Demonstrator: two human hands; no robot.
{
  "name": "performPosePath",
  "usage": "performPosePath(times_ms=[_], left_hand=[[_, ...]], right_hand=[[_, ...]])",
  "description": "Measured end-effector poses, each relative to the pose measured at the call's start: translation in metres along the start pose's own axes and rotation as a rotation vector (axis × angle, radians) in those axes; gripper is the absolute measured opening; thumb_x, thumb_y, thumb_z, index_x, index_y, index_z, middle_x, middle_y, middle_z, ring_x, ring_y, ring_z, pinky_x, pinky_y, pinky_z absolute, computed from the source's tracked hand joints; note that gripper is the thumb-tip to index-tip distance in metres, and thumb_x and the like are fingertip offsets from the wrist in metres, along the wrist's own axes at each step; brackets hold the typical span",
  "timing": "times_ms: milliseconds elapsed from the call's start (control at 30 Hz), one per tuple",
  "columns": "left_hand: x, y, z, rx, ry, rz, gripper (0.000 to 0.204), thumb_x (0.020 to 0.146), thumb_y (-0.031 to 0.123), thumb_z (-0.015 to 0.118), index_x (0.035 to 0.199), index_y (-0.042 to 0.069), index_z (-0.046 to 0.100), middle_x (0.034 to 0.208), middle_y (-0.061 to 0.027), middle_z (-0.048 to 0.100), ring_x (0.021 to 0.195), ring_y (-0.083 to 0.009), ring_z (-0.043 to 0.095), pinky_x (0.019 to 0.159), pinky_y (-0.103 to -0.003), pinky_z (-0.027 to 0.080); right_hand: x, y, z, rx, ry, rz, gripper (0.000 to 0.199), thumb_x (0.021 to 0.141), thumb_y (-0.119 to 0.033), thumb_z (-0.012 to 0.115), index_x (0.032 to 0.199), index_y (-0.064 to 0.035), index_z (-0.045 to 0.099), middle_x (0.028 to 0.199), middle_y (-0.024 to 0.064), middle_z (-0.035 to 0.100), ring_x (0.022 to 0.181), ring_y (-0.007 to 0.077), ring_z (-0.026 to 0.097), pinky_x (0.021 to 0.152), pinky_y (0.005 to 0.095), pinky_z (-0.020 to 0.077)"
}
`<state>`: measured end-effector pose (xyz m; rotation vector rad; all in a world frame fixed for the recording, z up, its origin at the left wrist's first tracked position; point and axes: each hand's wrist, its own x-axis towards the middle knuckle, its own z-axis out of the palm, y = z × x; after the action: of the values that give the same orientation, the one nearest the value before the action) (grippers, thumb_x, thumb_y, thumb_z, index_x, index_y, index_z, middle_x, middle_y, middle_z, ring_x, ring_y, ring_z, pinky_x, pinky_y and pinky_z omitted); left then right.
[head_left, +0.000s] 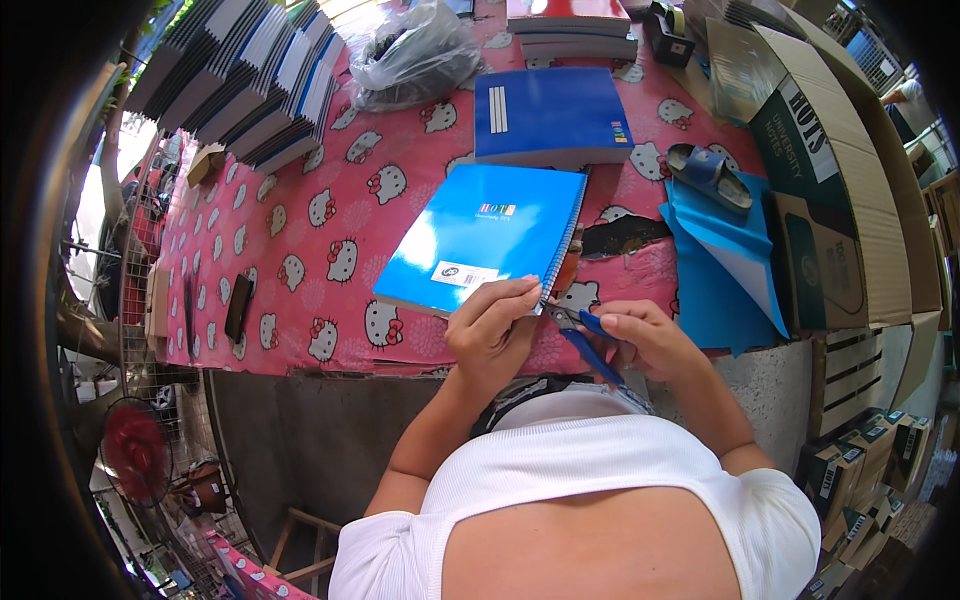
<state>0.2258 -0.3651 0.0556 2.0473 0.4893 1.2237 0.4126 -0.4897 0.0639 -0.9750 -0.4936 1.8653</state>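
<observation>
A bright blue spiral notebook (490, 225) lies on the table, its coil binding running down the right side. My left hand (492, 330) is closed on the notebook's near right corner, by the end of the coil. In my right hand (645, 335) is a pair of blue-handled pliers (585, 335), fingers wrapped around the handles. The jaws of the pliers meet the coil's near end, right beside my left fingertips. Whether the jaws grip the wire is too small to tell.
Behind the notebook sits a stack of dark blue notebooks (550, 115). Tall notebook stacks (240, 80) fill the far left, near a plastic bag (415, 60). To the right are blue sheets (720, 260) under a slipper (708, 178), and a cardboard box (835, 180). The pink table cover (290, 310) has a torn patch.
</observation>
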Motion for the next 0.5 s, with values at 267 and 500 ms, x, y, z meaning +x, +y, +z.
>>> performPosePath(times_ms=[267, 500], left_hand=[[0.054, -0.049, -0.073, -0.004, 0.743, -0.066, 0.024, 0.084, 0.006, 0.07, 0.089, 0.001, 0.047, 0.1, -0.014, 0.065, 0.08, -0.0174, 0.059, 0.073, -0.032, 0.053], [-0.032, -0.194, -0.165, -0.67, 1.171, -0.845, 0.036, 0.091, 0.008, 0.059, 0.119, -0.008, 0.042, 0.121, -0.0207, 0.053, 0.103, -0.028, 0.057, 0.09, -0.04, 0.05]], right_hand=[[-0.036, -0.037, -0.036, -1.005, 1.072, -0.916, 0.035, 0.092, -0.024, 0.056, 0.121, -0.0054, 0.056, 0.113, 0.0134, 0.059, 0.101, 0.0251, 0.057, 0.091, 0.0346, 0.0432], [-0.03, 0.011, -0.175, -1.501, 1.488, -0.06, 0.05, 0.085, -0.038, 0.064, 0.123, -0.006, 0.055, 0.126, 0.0204, 0.049, 0.12, 0.0351, 0.047, 0.098, 0.0423, 0.0388]])
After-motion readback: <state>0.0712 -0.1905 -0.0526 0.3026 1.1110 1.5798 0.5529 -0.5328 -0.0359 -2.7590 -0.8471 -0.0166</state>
